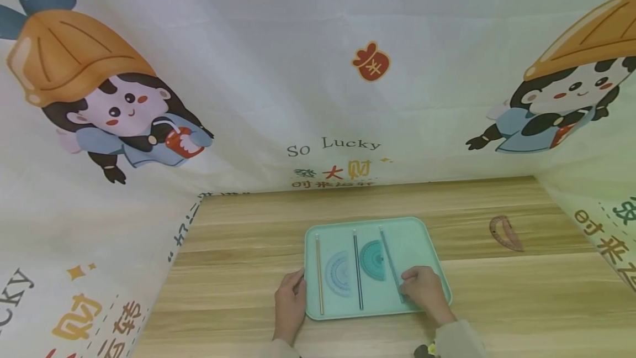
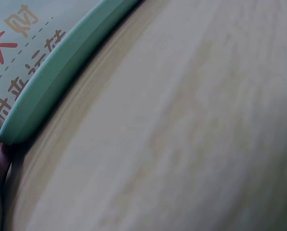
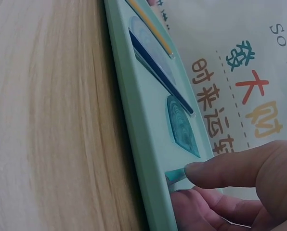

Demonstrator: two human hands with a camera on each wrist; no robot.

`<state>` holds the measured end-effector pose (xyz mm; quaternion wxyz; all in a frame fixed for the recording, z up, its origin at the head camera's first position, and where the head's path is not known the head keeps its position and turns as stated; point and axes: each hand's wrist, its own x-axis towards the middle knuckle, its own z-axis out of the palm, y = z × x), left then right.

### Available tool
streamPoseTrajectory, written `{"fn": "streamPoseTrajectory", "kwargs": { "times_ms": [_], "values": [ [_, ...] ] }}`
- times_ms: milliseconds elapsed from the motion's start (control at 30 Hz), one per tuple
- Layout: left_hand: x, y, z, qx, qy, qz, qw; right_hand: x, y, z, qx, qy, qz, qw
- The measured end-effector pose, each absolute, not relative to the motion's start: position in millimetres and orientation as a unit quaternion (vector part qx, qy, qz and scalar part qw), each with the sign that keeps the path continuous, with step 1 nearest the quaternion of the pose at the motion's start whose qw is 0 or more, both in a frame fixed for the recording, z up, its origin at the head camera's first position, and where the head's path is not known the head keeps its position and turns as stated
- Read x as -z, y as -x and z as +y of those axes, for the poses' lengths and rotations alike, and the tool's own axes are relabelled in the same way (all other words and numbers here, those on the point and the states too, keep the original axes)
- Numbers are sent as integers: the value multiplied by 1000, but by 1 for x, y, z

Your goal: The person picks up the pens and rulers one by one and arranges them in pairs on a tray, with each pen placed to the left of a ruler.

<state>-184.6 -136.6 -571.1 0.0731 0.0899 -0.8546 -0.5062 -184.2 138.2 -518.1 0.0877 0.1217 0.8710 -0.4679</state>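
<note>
A mint-green tray (image 1: 417, 242) lies on the wooden table. My left hand (image 1: 290, 304) grips its left edge, with the thumb at the rim; the left wrist view shows only a bit of that hand by the tray's corner. Over the tray's right part, my right hand (image 1: 426, 293) pinches the lower end of a teal-green pencil (image 1: 390, 256) between thumb and fingers (image 3: 225, 171). To the left of this pencil lie a teal protractor (image 1: 371, 260), a dark blue pencil (image 1: 356, 269), a clear bluish protractor (image 1: 339, 275) and a yellow pencil (image 1: 319, 278), spaced in a row.
A pinkish see-through protractor (image 1: 501, 235) lies on the table (image 1: 497, 303), right of the tray. Printed cloth (image 1: 278, 70) walls off the back and both sides. A small dark and yellow item (image 1: 424, 350) shows beside the right sleeve; its kind is unclear.
</note>
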Motion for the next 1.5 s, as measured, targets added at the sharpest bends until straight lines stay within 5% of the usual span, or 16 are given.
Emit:
{"fn": "streamPoseTrajectory", "kwargs": {
  "times_ms": [967,1500],
  "values": [
    [571,184,-136,498,-90,-858,86,506,182,175,589,-137,786,129],
    [575,184,-137,494,-77,-861,93,508,181,207,602,-111,784,105]
  ]
}}
